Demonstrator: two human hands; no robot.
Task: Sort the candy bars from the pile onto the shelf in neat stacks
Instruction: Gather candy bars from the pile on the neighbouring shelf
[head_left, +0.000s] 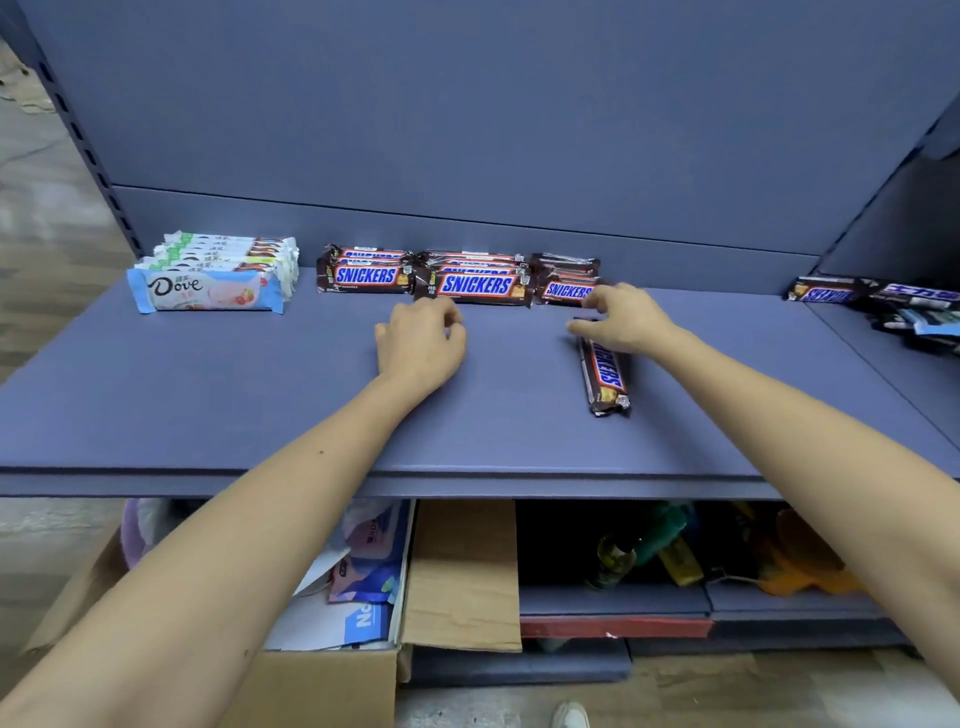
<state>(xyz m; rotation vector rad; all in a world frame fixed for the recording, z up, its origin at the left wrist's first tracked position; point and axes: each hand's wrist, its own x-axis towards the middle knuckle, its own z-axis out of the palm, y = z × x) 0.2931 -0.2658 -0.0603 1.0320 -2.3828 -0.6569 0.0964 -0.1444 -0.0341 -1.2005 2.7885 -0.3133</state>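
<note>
A loose Snickers bar lies lengthwise on the shelf, its far end under the right hand; whether it grips cannot be told. The left hand rests loosely curled, empty. Behind, a hasty push could topple the Snickers stacks.

Can't see far end of loose Snickers bar, covered by right hand; can't tell grip. Same for part of right-most Snickers stack behind it. Can't see whole pile, cropped at right edge. Can't name dark clutter under shelf.
</note>
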